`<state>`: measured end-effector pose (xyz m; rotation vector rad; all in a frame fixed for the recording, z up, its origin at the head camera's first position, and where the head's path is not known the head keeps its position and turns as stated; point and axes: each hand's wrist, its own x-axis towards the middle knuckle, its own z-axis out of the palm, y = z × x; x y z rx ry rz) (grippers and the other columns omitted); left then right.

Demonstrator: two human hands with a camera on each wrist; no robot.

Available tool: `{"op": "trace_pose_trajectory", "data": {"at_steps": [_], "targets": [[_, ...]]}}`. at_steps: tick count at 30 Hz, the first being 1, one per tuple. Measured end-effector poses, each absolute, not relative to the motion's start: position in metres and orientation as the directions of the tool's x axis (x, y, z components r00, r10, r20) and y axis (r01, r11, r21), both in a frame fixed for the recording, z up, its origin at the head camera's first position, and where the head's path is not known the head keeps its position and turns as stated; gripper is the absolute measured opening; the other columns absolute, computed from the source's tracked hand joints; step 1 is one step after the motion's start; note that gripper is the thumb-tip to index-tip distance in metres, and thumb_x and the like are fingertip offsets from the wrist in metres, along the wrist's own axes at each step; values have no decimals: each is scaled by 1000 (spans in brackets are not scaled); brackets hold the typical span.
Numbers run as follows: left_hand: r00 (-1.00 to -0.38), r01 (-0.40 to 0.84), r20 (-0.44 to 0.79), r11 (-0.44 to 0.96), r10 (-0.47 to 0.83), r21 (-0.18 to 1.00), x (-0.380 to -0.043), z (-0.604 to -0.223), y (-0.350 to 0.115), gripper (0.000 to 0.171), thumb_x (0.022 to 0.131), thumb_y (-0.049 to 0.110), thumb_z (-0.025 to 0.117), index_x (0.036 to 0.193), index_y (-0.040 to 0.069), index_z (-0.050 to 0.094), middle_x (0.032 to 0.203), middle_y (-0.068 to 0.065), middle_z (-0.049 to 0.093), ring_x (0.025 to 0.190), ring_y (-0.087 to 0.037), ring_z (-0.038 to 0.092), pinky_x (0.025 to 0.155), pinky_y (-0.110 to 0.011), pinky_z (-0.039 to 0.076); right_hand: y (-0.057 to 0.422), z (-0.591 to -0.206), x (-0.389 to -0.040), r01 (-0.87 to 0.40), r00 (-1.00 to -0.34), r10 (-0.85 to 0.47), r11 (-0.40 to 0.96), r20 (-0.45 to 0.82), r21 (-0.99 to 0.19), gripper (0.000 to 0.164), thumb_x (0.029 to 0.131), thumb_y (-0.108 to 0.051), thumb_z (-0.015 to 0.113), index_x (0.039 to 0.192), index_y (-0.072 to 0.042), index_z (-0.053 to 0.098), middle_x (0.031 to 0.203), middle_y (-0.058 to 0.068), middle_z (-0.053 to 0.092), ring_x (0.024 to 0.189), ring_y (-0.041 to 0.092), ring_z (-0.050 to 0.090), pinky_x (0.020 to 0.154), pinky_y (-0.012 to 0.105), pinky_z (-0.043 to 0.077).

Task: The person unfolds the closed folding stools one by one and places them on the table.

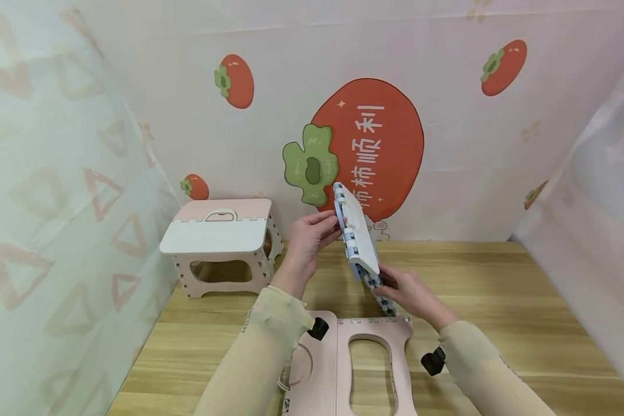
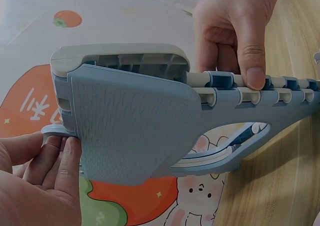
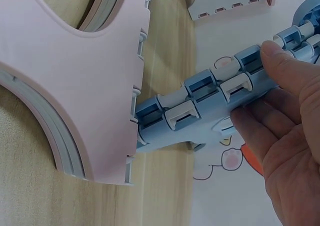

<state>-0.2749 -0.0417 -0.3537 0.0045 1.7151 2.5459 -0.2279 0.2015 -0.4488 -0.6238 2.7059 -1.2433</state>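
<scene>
1. The blue-and-white folding stool is tilted in the air between the two hands, above the back part of the tabletop, partly in front of the wall with printed fruits.
2. The left hand has its fingers curled; they pinch the thin, rounded blue handle at the upper end of this stool.
3. The right hand grips the hinge row farther down — its thumb lies on the hinges, and the other fingers are behind.
4. The stool looks like smooth, hard plastic. Its blue panel has a fine raised pattern and rounded corners; the white panel shows ribs on its inside, and a narrow wedge of space stays between both. The leg part has a long rounded opening.
5. A pink folding stool lies on the wood-grain surface near the person, with one large curved opening. The low end of the blue-and-white one is close to its hinge edge; if they touch, I cannot tell.
6. A pink-and-white stool stands upright at the back left, near the wall, with an arched handle on top.
7. For moving, the wider stretch of wood is at the right — between the right forearm and the right side wall. At the left, the standing stool makes the room narrower.
</scene>
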Motion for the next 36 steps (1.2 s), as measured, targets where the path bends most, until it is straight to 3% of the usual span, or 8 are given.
{"op": "trace_pose_trajectory", "data": {"at_steps": [14, 36], "targets": [[-996, -64, -39, -365, 74, 929, -274, -348, -43, 25, 97, 6, 69, 121, -1, 73, 113, -15, 72, 95, -19, 74, 91, -34, 60, 198, -447, -228, -316, -911, -406, 563, 78, -764, 57, 97, -20, 72, 148, -5, 51, 136, 21, 64, 123, 36, 64, 94, 49, 58], [-993, -70, -22, -424, 116, 903, -276, -352, -35, 27, 98, 2, 66, 124, -4, 70, 112, -17, 75, 98, -20, 74, 94, -35, 58, 202, -454, -229, -279, -929, -362, 551, 77, -786, 56, 97, -18, 72, 148, -4, 52, 134, 22, 65, 124, 36, 64, 95, 47, 58]]}}
